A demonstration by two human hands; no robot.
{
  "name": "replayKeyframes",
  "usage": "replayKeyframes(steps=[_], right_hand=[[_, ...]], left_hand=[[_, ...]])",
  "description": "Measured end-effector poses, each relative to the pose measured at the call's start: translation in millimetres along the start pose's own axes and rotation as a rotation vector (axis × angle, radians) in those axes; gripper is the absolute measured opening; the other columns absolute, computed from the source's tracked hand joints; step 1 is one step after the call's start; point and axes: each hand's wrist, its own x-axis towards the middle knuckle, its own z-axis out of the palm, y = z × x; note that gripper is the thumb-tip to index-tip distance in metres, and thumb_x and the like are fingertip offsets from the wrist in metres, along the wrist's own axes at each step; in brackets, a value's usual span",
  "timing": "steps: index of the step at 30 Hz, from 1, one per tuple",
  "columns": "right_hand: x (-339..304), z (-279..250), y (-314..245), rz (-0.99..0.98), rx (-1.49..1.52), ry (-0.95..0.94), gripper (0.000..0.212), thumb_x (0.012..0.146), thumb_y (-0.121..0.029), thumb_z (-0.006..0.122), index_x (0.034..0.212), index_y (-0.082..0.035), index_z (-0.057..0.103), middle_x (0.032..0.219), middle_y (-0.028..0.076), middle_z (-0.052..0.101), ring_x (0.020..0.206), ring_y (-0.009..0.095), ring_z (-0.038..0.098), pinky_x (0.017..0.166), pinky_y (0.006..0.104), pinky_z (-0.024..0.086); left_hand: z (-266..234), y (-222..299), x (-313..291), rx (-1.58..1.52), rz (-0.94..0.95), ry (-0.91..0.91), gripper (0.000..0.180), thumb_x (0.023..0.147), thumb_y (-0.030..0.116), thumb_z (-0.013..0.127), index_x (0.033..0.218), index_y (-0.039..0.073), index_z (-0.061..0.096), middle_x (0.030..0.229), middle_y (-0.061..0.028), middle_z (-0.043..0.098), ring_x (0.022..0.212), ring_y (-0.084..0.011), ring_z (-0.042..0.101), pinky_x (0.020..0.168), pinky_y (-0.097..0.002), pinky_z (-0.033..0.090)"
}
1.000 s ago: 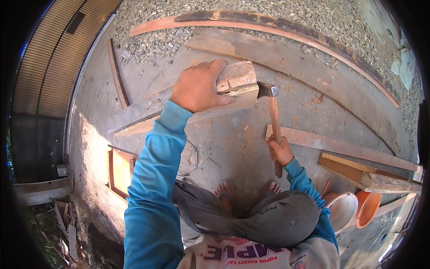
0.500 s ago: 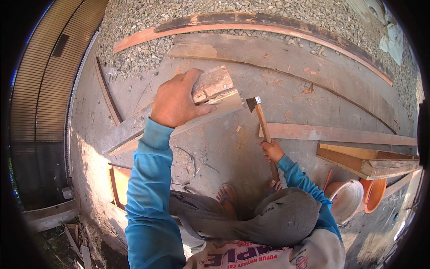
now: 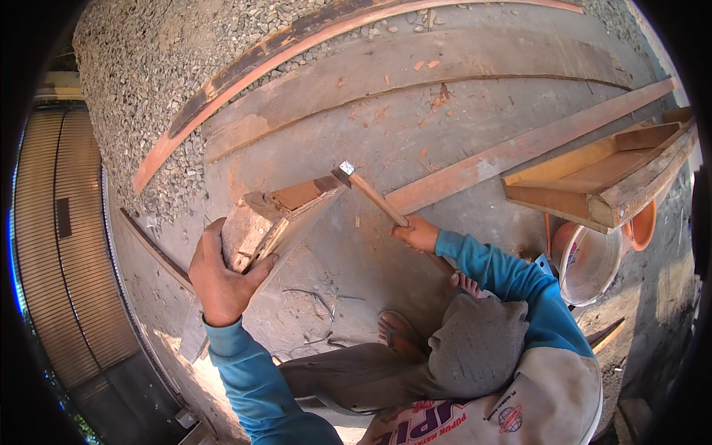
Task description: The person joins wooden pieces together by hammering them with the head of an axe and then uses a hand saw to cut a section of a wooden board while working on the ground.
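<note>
My left hand grips the near end of a rough wooden piece, thumb and fingers around the end. The piece is made of boards joined at an angle, with split, weathered edges and a nail head showing. My right hand is closed around the wooden handle of a hammer. Its small head has a shiny square face and a dark flared side. The head is beside the far end of the wooden piece; whether they touch I cannot tell. Part of the piece is hidden behind my left hand.
A long plank and a dark-edged beam lie ahead beside gravel. At right are a reddish board, an open wooden frame, a round tub and an orange bucket. Wire lies near my feet.
The wooden piece has been turned, its far end now pointing right toward the hammer. My left hand has moved left and lower. The hammer has shifted left and tilts more, and the view has turned.
</note>
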Motion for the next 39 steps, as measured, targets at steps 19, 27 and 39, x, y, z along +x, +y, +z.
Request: replayKeyframes(steps=[19, 27, 39], right_hand=[[-68.1, 17.4, -91.7, -0.662, -0.041, 0.170, 0.030, 0.095, -0.027, 0.063, 0.095, 0.003, 0.066, 0.066, 0.010, 0.059, 0.060, 0.017, 0.054, 0.057, 0.0369, 0.043], [0.2, 3.3, 41.5, -0.232, -0.189, 0.074, 0.032, 0.097, -0.029, 0.060, 0.089, 0.001, 0.065, 0.067, 0.006, 0.057, 0.064, 0.016, 0.051, 0.059, 0.0391, 0.042], [-10.0, 18.4, 1.0, -0.357, -0.168, 0.066, 0.029, 0.098, -0.025, 0.060, 0.084, 0.000, 0.061, 0.062, 0.000, 0.051, 0.060, 0.009, 0.048, 0.056, 0.0312, 0.040]], left_hand=[[3.7, 8.5, -14.3, 0.054, -0.029, 0.028, 0.073, 0.053, 0.020, 0.093, 0.115, 0.004, 0.058, 0.096, -0.0169, 0.066, 0.086, -0.0347, 0.067, 0.077, -0.0411, 0.053], [6.0, 10.3, -14.4, 0.069, -0.017, 0.030, 0.074, 0.051, 0.022, 0.094, 0.114, 0.004, 0.059, 0.095, -0.0173, 0.066, 0.086, -0.0347, 0.067, 0.077, -0.0420, 0.053], [12.1, 17.5, -22.3, 0.060, 0.034, 0.039, 0.073, 0.052, 0.021, 0.094, 0.115, 0.008, 0.059, 0.096, -0.0151, 0.068, 0.085, -0.0334, 0.068, 0.073, -0.0412, 0.053]])
